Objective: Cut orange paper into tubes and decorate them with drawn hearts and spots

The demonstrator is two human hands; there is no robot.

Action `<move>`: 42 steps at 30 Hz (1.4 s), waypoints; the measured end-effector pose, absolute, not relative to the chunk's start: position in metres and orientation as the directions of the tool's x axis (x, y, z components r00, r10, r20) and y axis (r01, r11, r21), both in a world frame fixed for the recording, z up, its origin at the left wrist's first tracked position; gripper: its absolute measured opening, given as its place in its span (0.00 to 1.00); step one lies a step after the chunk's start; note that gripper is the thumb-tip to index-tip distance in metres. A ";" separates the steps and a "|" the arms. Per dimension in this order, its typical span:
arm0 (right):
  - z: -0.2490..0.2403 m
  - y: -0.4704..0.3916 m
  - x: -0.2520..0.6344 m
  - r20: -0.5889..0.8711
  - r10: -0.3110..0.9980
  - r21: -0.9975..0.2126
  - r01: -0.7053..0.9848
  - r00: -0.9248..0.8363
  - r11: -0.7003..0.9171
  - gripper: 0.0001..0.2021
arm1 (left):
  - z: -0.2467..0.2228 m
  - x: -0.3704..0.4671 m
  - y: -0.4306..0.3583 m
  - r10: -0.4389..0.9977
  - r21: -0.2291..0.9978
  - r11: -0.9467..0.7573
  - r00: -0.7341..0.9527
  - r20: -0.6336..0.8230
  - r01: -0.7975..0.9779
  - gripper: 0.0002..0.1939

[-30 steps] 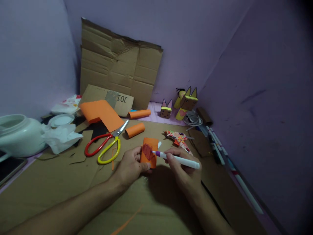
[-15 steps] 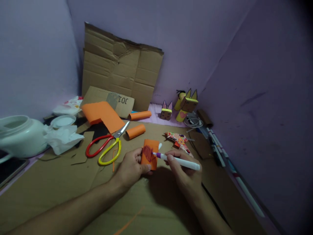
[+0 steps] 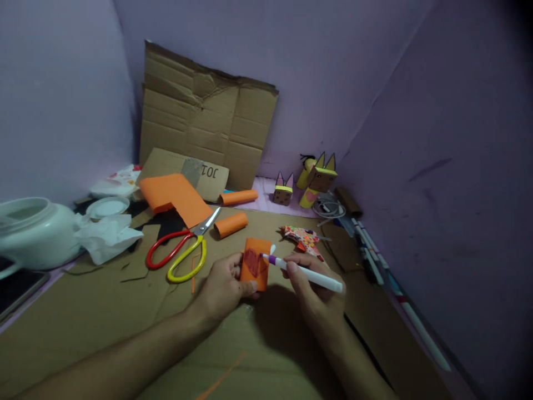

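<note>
My left hand (image 3: 227, 286) is closed round the lower left of a small orange paper tube (image 3: 261, 280), thumb across its front. A heart shape, partly coloured in dark red, shows on the orange paper. Between the thumb and fingers of my right hand (image 3: 318, 289) is a white felt-tip marker (image 3: 320, 279) with a purple collar, its tip at the heart's right side. To the left lie scissors (image 3: 187, 250) with one red and one yellow handle. Behind my hands rest two more orange paper rolls (image 3: 231, 224).
A floral-patterned glue gun (image 3: 306, 239) lies behind my right hand. Animal-faced paper figures (image 3: 283, 193) and a coiled cable (image 3: 328, 206) stand further back. Several markers (image 3: 370, 250) line the right side. A white teapot (image 3: 45, 236), crumpled tissue (image 3: 109, 236) and orange paper (image 3: 177, 194) are left.
The marker tip has shifted slightly up and right along the heart, and more of the heart looks coloured. My left hand keeps the tube nearly still.
</note>
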State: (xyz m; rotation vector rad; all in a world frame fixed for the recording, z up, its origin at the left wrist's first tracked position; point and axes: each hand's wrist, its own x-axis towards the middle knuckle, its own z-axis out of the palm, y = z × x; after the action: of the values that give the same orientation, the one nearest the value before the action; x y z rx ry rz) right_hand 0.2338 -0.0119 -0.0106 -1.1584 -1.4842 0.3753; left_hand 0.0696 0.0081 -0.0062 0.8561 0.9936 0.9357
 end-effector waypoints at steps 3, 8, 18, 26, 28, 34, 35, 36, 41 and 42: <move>-0.011 -0.012 0.234 0.571 0.813 -0.758 0.453 0.115 0.469 0.06 | -0.006 0.070 0.008 0.922 0.904 0.355 0.249 -0.297 -0.237 0.22; -0.012 -0.012 0.235 0.547 0.832 -0.772 0.440 0.093 0.458 0.07 | -0.005 0.070 0.008 0.920 0.903 0.358 0.252 -0.299 -0.237 0.21; -0.015 -0.012 0.235 0.530 0.834 -0.804 0.401 0.152 0.438 0.06 | -0.004 0.070 0.007 0.918 0.895 0.369 0.250 -0.308 -0.250 0.23; -0.017 -0.011 0.236 0.514 0.839 -0.830 0.352 0.181 0.433 0.05 | -0.005 0.069 0.008 0.919 0.902 0.361 0.256 -0.300 -0.236 0.23; -0.016 -0.012 0.236 0.502 0.846 -0.835 0.358 0.183 0.418 0.05 | -0.005 0.069 0.008 0.918 0.904 0.360 0.259 -0.300 -0.229 0.22; -0.013 -0.012 0.235 0.533 0.832 -0.801 0.410 0.155 0.436 0.06 | -0.005 0.069 0.008 0.924 0.913 0.343 0.256 -0.285 -0.222 0.23; -0.012 -0.012 0.234 0.541 0.827 -0.791 0.424 0.150 0.441 0.07 | -0.005 0.069 0.008 0.925 0.913 0.341 0.255 -0.282 -0.225 0.23; -0.011 -0.013 0.234 0.550 0.822 -0.782 0.436 0.147 0.445 0.07 | -0.005 0.068 0.007 0.925 0.912 0.341 0.254 -0.282 -0.228 0.23; -0.009 -0.013 0.234 0.549 0.825 -0.769 0.469 0.134 0.435 0.08 | -0.005 0.069 0.008 0.920 0.903 0.355 0.260 -0.291 -0.243 0.24; -0.010 -0.013 0.234 0.542 0.829 -0.776 0.461 0.139 0.430 0.08 | -0.005 0.069 0.009 0.920 0.900 0.357 0.261 -0.293 -0.249 0.24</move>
State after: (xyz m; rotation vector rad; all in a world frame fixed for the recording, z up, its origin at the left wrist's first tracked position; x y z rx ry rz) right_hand 0.2342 -0.0135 -0.0098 -1.1976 -1.4984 0.3882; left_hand 0.0686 0.0085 -0.0052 0.8510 0.9813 0.9356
